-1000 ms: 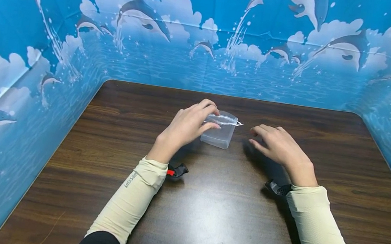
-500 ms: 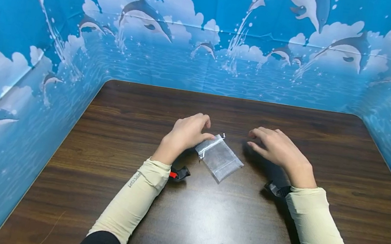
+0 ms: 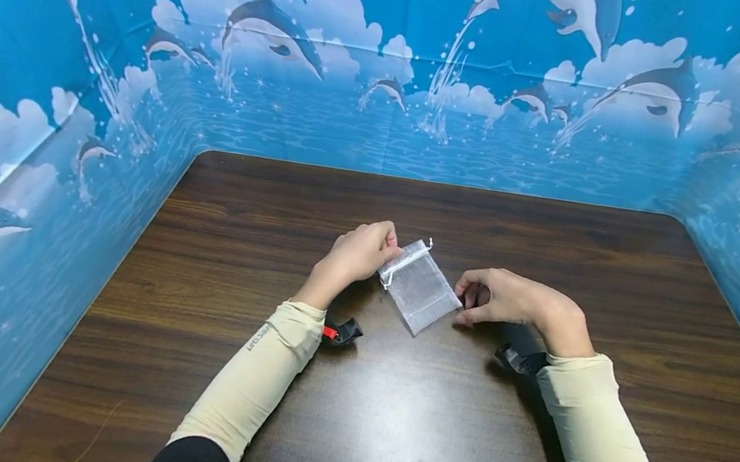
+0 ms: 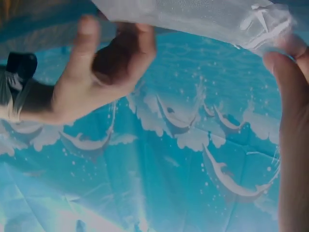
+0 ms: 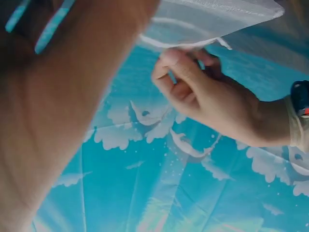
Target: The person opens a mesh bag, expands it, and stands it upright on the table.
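The left hand [image 3: 358, 251] pinched the drawstring end of a small sheer organza pouch [image 3: 419, 286], thumb and fingers curled on its gathered top corner; the right hand [image 3: 509, 299] pinched the opposite, closed end with curled fingertips [image 3: 467, 296]; the pouch hung tilted between the 2 hands, held just above the dark wooden bench [image 3: 413, 427], its white drawstring [image 3: 401, 263] running along the upper left edge; in the left wrist view the pouch [image 4: 203, 17] stretched across the top, the right hand [image 4: 101, 72] gripping its far side; a dolphin-print backdrop [image 3: 393, 68] enclosed the bench on 3 sides; cream sleeves [image 3: 254, 372] covered both forearms.
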The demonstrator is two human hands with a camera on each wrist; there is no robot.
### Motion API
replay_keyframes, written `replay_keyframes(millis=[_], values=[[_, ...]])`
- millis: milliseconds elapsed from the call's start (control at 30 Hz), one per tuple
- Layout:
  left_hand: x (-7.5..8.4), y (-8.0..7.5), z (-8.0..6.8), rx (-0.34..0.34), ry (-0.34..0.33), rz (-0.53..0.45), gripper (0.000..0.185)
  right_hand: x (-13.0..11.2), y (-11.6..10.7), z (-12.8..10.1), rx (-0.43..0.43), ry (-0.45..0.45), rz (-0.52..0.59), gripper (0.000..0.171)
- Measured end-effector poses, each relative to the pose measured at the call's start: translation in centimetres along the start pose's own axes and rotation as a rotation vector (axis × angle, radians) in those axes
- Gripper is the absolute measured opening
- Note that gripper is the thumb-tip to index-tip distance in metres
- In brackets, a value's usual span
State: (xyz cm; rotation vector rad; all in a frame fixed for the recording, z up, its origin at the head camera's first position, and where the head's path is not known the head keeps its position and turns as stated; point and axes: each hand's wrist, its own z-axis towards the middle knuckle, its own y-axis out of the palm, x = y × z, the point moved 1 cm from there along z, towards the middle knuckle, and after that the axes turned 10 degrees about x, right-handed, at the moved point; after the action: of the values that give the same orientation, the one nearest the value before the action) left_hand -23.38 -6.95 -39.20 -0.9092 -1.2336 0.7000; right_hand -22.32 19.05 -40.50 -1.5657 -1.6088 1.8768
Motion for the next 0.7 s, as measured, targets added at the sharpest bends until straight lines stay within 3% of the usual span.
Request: replay_keyframes(millis=[100, 300, 467, 700], values=[[0.1, -0.3, 0.1, 0.048, 0.017, -0.087, 0.018, -0.2, 0.0, 0.2, 0.076, -0.072, -0.054, 0.016], [0.0, -0.8, 0.0, 0.091, 0.034, -0.222, 0.020, 0.0, 0.2, 0.5, 0.159, -0.094, -0.136, 0.017], [0.0, -1.3, -0.1, 0.118, 0.029, -0.228, 0.020, -0.2, -0.1, 0.2, 0.202, -0.121, -0.125, 0.015], [-0.1, -1.9, -0.1, 0.153, 0.024, -0.193, 0.020, -0.8, -0.9, -0.4, 0.208, -0.118, -0.021, 0.034]])
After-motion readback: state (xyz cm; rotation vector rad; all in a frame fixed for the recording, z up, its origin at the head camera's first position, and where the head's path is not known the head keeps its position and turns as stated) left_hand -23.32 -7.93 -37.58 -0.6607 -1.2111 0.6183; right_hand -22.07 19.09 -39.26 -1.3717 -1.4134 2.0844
